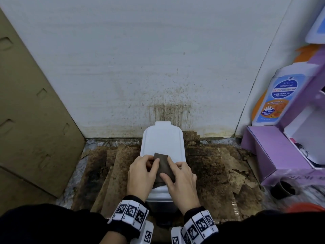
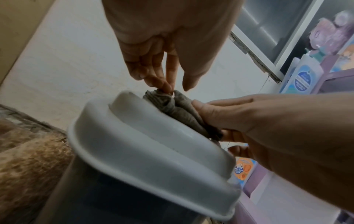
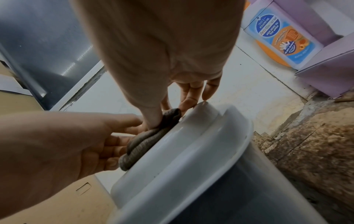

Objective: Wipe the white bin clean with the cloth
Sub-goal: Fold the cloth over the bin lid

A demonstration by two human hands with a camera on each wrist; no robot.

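The white bin point(image 1: 162, 138) stands on the floor against the wall with its lid point(image 2: 143, 144) down. A folded brown cloth point(image 1: 164, 166) lies on the near part of the lid point(image 3: 191, 144). My left hand point(image 1: 144, 169) pinches a fold of the cloth point(image 2: 178, 109) with its fingertips point(image 2: 168, 89). My right hand point(image 1: 179, 175) lies on the cloth point(image 3: 145, 141), thumb and forefinger pressing it onto the lid while the other fingers point(image 3: 208, 91) reach the lid's right edge. The hands hide the near end of the cloth.
Stained, peeling brown cardboard point(image 1: 219, 169) covers the floor around the bin, and the wall point(image 1: 168, 110) behind it is spattered. Flat cardboard point(image 1: 31, 111) leans at the left. A purple box point(image 1: 274, 152), a blue-labelled bottle point(image 1: 277, 97) and a dark cup point(image 1: 284, 189) stand at the right.
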